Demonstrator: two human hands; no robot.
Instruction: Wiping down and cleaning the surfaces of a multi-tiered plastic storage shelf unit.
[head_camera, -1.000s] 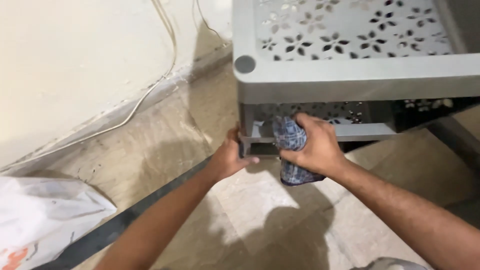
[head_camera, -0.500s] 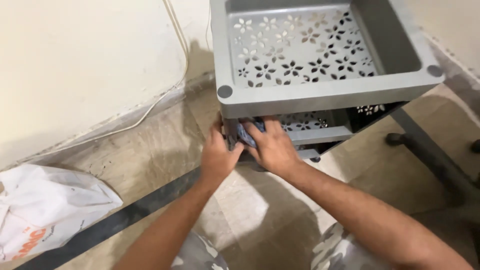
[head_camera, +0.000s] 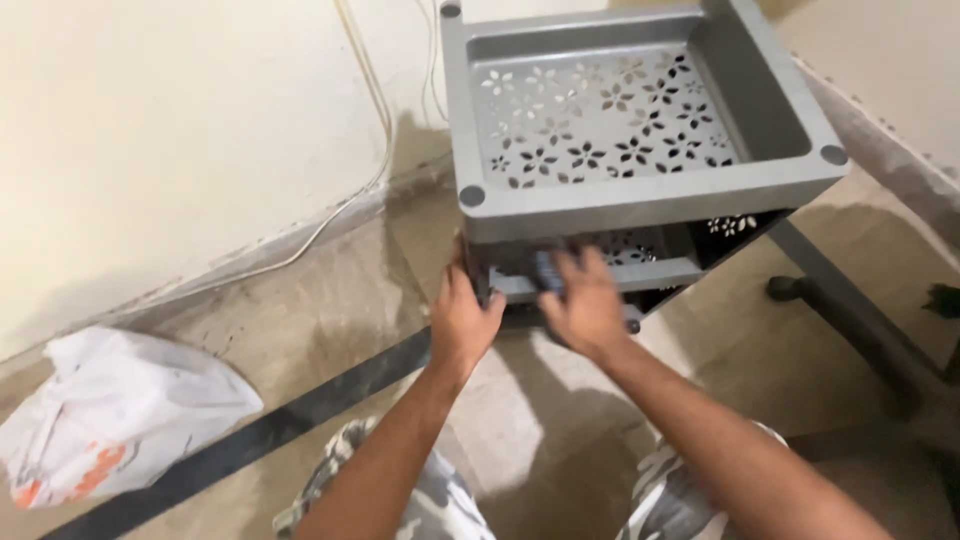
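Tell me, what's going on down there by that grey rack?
A person crouches on the floor at a grey plastic rack with flower-shaped cutouts. The left hand grips the rack's front corner post under the top tray. The right hand presses a blue checked cloth against the front edge of the lower shelf; the cloth is mostly hidden under the fingers. A white plastic bag lies on the floor to the left, near the wall.

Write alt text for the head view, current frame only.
A person's left hand grips the front corner post of a grey plastic tiered rack with flower-shaped cut-outs while the right hand presses a blue checked cloth against a lower shelf. The rack stands on a beige tiled floor by a cream wall; a crumpled white plastic bag lies at left.
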